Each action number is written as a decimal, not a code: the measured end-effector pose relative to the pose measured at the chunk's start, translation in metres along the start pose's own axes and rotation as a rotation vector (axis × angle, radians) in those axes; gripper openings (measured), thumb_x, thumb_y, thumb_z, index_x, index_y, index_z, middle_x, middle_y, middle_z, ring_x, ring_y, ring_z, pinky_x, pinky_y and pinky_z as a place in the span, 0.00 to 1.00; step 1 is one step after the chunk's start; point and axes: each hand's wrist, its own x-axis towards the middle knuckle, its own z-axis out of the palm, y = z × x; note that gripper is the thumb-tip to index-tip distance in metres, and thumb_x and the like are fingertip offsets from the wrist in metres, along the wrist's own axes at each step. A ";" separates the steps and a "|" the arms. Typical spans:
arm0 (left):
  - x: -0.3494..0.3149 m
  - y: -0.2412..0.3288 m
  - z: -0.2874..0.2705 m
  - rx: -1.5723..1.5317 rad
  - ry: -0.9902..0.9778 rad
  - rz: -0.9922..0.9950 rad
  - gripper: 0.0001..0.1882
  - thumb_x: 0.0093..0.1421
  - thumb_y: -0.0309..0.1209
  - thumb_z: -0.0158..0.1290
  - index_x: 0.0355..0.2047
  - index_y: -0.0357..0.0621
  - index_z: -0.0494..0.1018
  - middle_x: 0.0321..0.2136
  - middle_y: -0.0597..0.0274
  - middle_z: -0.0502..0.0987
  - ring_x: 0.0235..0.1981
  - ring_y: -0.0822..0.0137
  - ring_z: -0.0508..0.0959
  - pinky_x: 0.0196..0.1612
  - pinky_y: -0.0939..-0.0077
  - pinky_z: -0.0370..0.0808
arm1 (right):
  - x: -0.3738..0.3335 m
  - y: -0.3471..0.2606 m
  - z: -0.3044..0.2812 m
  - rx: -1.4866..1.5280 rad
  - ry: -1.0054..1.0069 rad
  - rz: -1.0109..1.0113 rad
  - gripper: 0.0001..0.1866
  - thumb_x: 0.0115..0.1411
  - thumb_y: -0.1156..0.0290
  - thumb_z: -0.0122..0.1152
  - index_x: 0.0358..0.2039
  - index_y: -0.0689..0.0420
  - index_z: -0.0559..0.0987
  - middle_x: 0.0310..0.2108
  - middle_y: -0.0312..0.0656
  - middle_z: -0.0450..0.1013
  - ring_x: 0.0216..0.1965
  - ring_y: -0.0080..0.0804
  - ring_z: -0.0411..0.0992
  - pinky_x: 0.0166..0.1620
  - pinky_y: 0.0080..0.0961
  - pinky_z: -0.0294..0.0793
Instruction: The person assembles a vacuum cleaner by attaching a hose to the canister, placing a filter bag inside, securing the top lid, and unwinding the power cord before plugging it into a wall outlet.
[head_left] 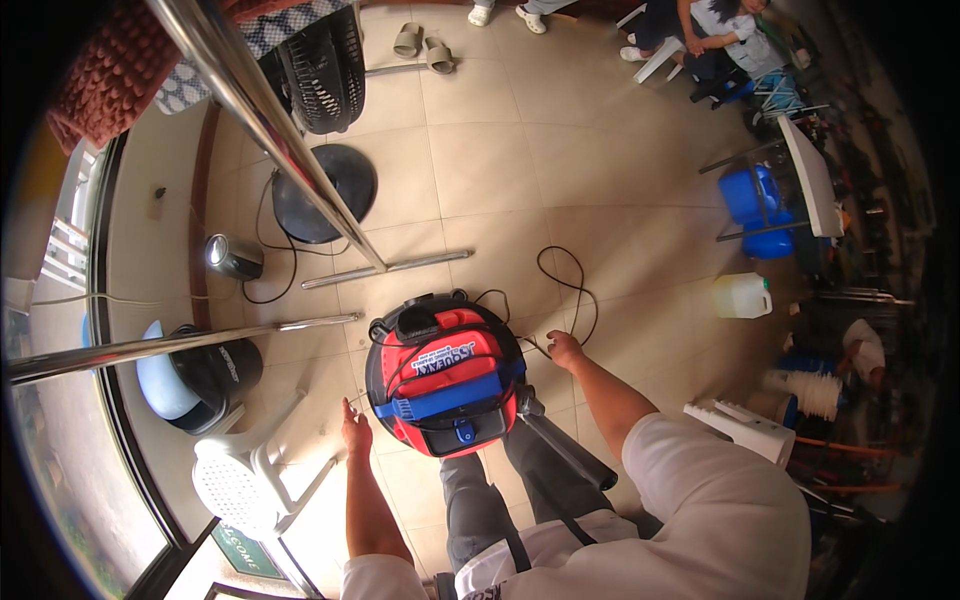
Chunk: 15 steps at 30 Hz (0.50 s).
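One red, black and blue canister vacuum cleaner stands on the tiled floor, directly in front of the person's legs. A blue band crosses its red lid, and a blue rocker switch sits on the side nearest the person. A straight black tube slants down at its lower right, near the grey trousers.

The left hand hangs just beside the vacuum cleaner's left edge, apart from it, with fingers extended and nothing visible in its grasp. The right hand is out past the machine's upper right, its fingers partly curled; a thin black cord runs right by them (whether they pinch it, I cannot tell). The cord forms a loop on the tiles ahead of that hand.

Farther left stand chrome rails, a round black base and a small cylindrical lamp, which is lit. A white plastic chair with a perforated surface is near the lower left, beside a green mat. To the right are a translucent white jug, blue containers and a white-topped table. Two slip-on sandals lie near the top.
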 end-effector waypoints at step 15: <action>-0.068 0.029 0.016 0.287 -0.211 0.106 0.25 0.50 0.37 0.48 0.49 0.45 0.61 0.40 0.47 0.70 0.44 0.51 0.69 0.45 0.63 0.66 | -0.106 -0.238 -0.071 -0.241 0.014 -0.880 0.19 0.40 0.61 0.61 0.32 0.56 0.71 0.30 0.43 0.69 0.37 0.37 0.67 0.39 0.35 0.65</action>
